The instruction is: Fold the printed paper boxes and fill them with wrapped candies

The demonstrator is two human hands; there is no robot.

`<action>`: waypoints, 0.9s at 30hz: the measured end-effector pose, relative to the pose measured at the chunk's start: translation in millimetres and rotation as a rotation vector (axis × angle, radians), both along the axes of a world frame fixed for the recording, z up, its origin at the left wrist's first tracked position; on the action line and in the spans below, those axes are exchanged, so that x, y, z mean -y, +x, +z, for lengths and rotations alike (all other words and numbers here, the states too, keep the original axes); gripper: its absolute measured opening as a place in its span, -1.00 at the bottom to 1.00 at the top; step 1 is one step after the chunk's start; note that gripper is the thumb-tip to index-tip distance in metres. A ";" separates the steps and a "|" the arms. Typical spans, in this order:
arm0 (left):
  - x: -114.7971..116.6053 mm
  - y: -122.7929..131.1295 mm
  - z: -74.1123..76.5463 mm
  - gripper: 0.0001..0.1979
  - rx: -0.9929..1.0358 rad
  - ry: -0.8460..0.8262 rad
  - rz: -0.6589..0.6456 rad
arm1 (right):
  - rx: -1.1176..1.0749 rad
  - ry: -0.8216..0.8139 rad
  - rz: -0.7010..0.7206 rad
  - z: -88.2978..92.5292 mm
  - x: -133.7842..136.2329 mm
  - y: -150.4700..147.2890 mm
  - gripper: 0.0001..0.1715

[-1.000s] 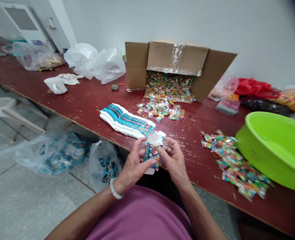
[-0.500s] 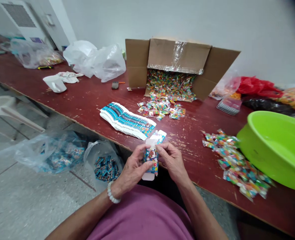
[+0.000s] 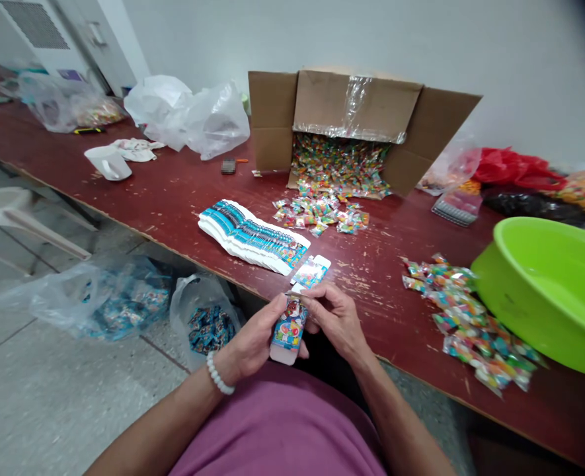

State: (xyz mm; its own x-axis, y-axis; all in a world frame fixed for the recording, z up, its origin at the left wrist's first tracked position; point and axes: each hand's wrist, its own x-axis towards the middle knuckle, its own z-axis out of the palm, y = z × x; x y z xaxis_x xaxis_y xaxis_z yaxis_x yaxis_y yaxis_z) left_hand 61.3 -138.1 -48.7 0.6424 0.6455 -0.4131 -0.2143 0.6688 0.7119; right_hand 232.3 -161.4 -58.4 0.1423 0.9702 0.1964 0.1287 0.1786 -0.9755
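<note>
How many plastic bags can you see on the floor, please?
2. One bag with blue packets lies near the white chair; the other bag stands open nearer the left hand. More may be hidden under the table.

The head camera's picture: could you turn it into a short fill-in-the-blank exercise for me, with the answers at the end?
1. The wide plastic tub is bright ____.
2. The left hand and the right hand touch a small blue-printed cardboard carton, and the white beaded bracelet circles the ____ wrist.
3. The fanned row of flat blue-and-white cartons lies on a long red-brown ____.
4. Behind the open brown cardboard box rises a pale ____.

Missing words: green; left; table; wall.
</note>
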 end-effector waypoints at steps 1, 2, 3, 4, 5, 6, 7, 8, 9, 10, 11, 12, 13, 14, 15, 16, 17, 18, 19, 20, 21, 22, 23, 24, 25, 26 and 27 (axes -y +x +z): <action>-0.9 0.7 -1.1 -0.45 0.008 -0.064 -0.042 | 0.053 0.009 0.025 1.1 0.5 -0.1 -0.77; -1.5 1.7 -2.2 -0.42 -0.005 -0.099 -0.052 | 0.103 0.019 0.050 2.9 0.9 0.0 -0.76; -1.6 2.9 -3.0 -0.41 -0.036 -0.105 -0.033 | 0.134 0.025 0.072 5.1 1.1 0.3 -0.74; -1.3 4.4 -3.4 -0.40 -0.076 -0.085 -0.002 | 0.147 0.023 0.086 7.5 1.0 0.8 -0.72; -0.6 6.1 -3.4 -0.39 -0.117 -0.048 0.025 | 0.153 0.015 0.090 9.8 0.5 1.4 -0.73; 0.2 7.8 -2.8 -0.37 -0.154 -0.001 0.049 | 0.164 0.009 0.089 11.9 -0.3 2.2 -0.76; 0.9 9.3 -2.0 -0.36 -0.184 0.048 0.066 | 0.191 0.010 0.090 13.6 -1.4 2.9 -0.80; 1.6 10.5 -1.2 -0.35 -0.206 0.093 0.074 | 0.230 0.022 0.091 14.8 -2.7 3.7 -0.83; 1.9 11.3 -0.5 -0.33 -0.224 0.136 0.076 | 0.266 0.035 0.093 15.5 -4.2 4.3 -0.84; 2.0 11.6 -0.2 -0.32 -0.241 0.180 0.075 | 0.280 0.035 0.098 15.6 -5.6 4.7 -0.84; 1.7 11.5 -0.4 -0.31 -0.258 0.221 0.072 | 0.255 0.011 0.110 15.2 -7.0 4.9 -0.83; 1.2 11.0 -1.0 -0.31 -0.273 0.253 0.067 | 0.191 -0.032 0.128 14.5 -8.1 4.8 -0.80; 0.5 10.3 -1.9 -0.30 -0.284 0.275 0.059 | 0.108 -0.088 0.150 13.6 -8.9 4.5 -0.77; -0.2 9.4 -3.0 -0.29 -0.292 0.290 0.053 | 0.026 -0.144 0.171 12.7 -9.6 4.1 -0.73; -0.8 8.5 -4.0 -0.28 -0.297 0.299 0.048 | -0.029 -0.183 0.182 12.1 -10.0 3.9 -0.71; -1.3 7.7 -4.7 -0.28 -0.300 0.303 0.043 | -0.044 -0.193 0.178 12.1 -10.3 3.8 -0.70; -1.5 7.1 -5.1 -0.27 -0.301 0.303 0.038 | -0.018 -0.173 0.163 12.7 -10.3 4.0 -0.71; -1.6 6.7 -5.1 -0.27 -0.300 0.302 0.035 | 0.030 -0.129 0.149 14.0 -10.1 4.5 -0.73; -1.4 6.6 -4.7 -0.27 -0.292 0.301 0.040 | 0.078 -0.076 0.144 15.7 -9.5 5.0 -0.75; -1.1 6.7 -4.1 -0.27 -0.277 0.294 0.050 | 0.111 -0.029 0.158 17.6 -8.4 5.3 -0.76; -0.7 6.9 -3.3 -0.27 -0.255 0.277 0.060 | 0.127 0.004 0.187 19.3 -6.8 5.1 -0.76; -0.4 7.4 -2.6 -0.27 -0.229 0.251 0.070 | 0.133 0.025 0.217 20.4 -4.7 4.4 -0.75; -0.2 7.8 -2.2 -0.27 -0.201 0.223 0.080 | 0.146 0.040 0.234 20.7 -2.4 3.0 -0.74; -0.2 8.2 -2.0 -0.28 -0.179 0.198 0.089 | 0.174 0.055 0.234 19.9 -0.2 1.2 -0.75; -0.3 8.4 -2.2 -0.29 -0.164 0.178 0.094 | 0.217 0.073 0.222 18.1 1.3 -0.5 -0.78; -0.6 8.2 -2.7 -0.31 -0.159 0.164 0.095 | 0.262 0.089 0.215 15.6 1.2 -1.3 -0.81; -0.9 7.6 -3.4 -0.33 -0.155 0.154 0.092 | 0.296 0.092 0.229 12.5 -1.4 -0.2 -0.83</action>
State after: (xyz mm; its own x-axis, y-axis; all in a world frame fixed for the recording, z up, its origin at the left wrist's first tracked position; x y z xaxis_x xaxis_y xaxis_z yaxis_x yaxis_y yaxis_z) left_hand 68.8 -137.1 -52.1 0.5149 0.7610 -0.3946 -0.1493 0.5329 0.8329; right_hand 232.1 -160.0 -45.9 -0.1520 0.9467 0.2841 0.3491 0.3203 -0.8806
